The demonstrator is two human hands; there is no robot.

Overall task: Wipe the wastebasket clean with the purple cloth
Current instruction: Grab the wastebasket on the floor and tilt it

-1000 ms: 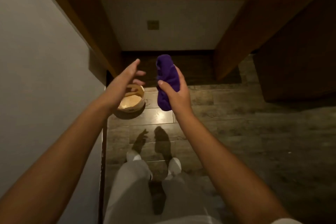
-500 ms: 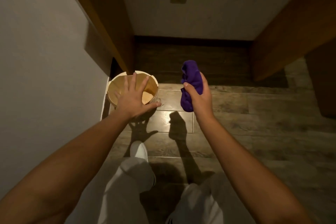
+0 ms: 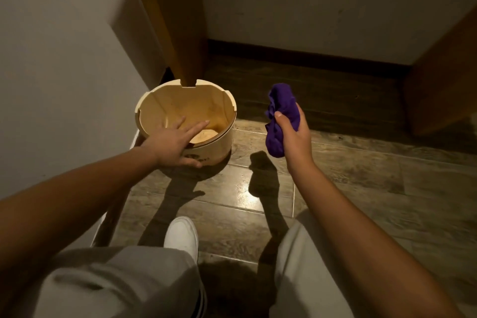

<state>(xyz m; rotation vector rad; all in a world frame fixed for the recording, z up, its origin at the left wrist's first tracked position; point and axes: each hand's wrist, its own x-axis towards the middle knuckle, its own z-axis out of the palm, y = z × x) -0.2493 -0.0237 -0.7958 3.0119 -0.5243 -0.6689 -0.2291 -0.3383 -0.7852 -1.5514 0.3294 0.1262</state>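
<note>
A round light-wood wastebasket (image 3: 222, 111) stands upright on the floor beside the left wall, empty inside. My left hand (image 3: 175, 143) grips its near rim, fingers reaching inside and thumb on the outer wall. My right hand (image 3: 294, 134) holds a bunched purple cloth (image 3: 280, 116) in the air to the right of the basket, apart from it. The near part of the rim is hidden under my left hand.
A white wall (image 3: 64, 72) runs along the left. A wooden desk leg (image 3: 180, 20) stands right behind the basket, another wooden panel (image 3: 444, 80) at the right. Dark wood-plank floor (image 3: 335, 188) lies ahead. My knees and a white shoe (image 3: 182, 236) fill the bottom.
I have crouched lower and closer, so the basket looks bigger. My left hand went from hovering over the opening to gripping the near rim. The cloth stays in my right hand.
</note>
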